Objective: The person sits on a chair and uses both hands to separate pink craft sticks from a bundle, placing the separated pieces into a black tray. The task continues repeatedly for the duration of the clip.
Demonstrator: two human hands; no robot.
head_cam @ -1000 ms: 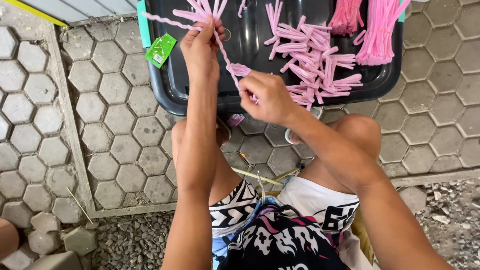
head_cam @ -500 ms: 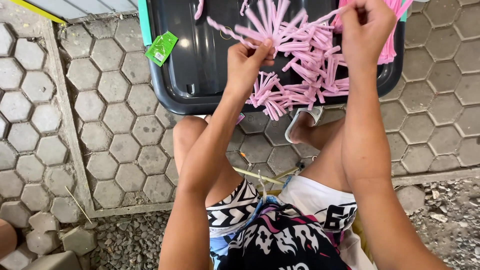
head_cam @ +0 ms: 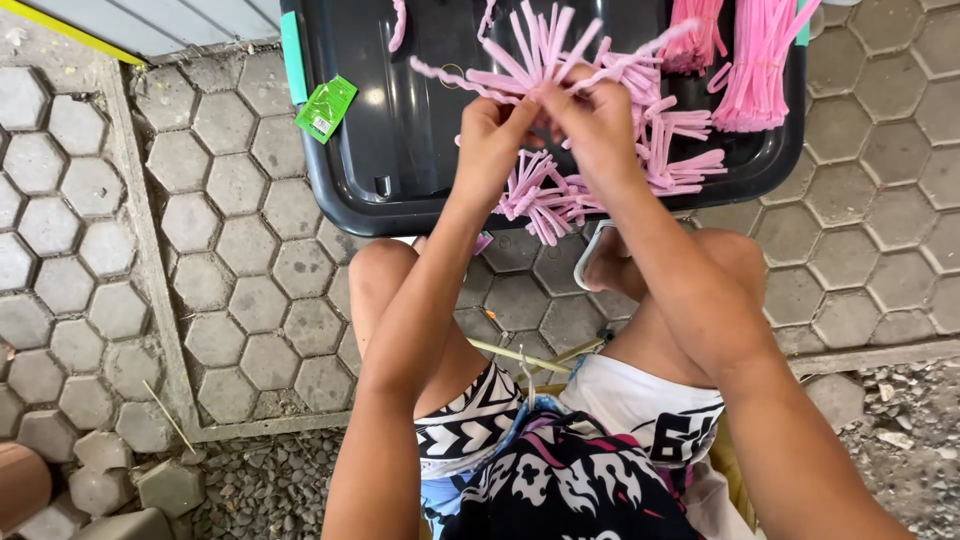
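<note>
Pink fuzzy sticks (head_cam: 540,50) fan out from between our two hands, which meet above the black tray (head_cam: 400,150). Our left hand (head_cam: 490,135) is closed around the lower end of the bunch, and our right hand (head_cam: 590,115) pinches the same bunch just beside it, fingers touching the left hand's fingers. One longer curly stick (head_cam: 440,72) trails off to the left from the grip, and another arcs up to the right.

Below our hands, a loose pile of short pink sticks (head_cam: 560,195) lies in the tray, some poking over its near rim. At the tray's far right, two thicker bundles of pink sticks (head_cam: 750,60) lie side by side. A single pink piece (head_cam: 398,25) rests near the tray's far left.

A small green packet (head_cam: 325,108) lies on the tray's left rim, partly over the grey hexagon paving (head_cam: 230,250) on which the tray sits. We crouch with knees just short of the tray's near edge, and a sandal (head_cam: 590,255) shows between them. Gravel (head_cam: 270,485) borders the paving nearer to us.
</note>
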